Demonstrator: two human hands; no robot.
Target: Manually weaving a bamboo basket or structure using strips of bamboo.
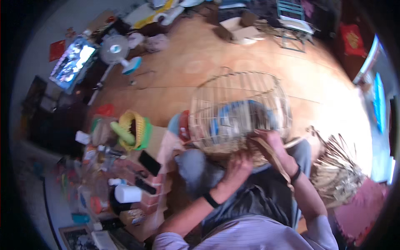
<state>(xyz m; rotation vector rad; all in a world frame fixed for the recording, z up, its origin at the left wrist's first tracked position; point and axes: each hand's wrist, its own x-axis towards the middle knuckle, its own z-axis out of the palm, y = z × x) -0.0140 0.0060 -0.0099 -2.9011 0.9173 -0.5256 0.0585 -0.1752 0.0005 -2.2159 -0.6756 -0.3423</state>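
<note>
Tan open-ribbed basket [221, 146] on its side at the sitter's knees, woven end toward the body, ribs running out over the floor [183, 79]. Right hand [273, 143] has a flat strip [271, 155] pinched at the weave; its tail trails back past the wrist. Left hand [240, 164] is on the near woven end, fingers curled; can't tell from here if it's gripping anything. Loose strip bundle [339, 171] by the right knee. Off to the left: phone [149, 163], just beyond it a yellow colander [146, 125].
</note>
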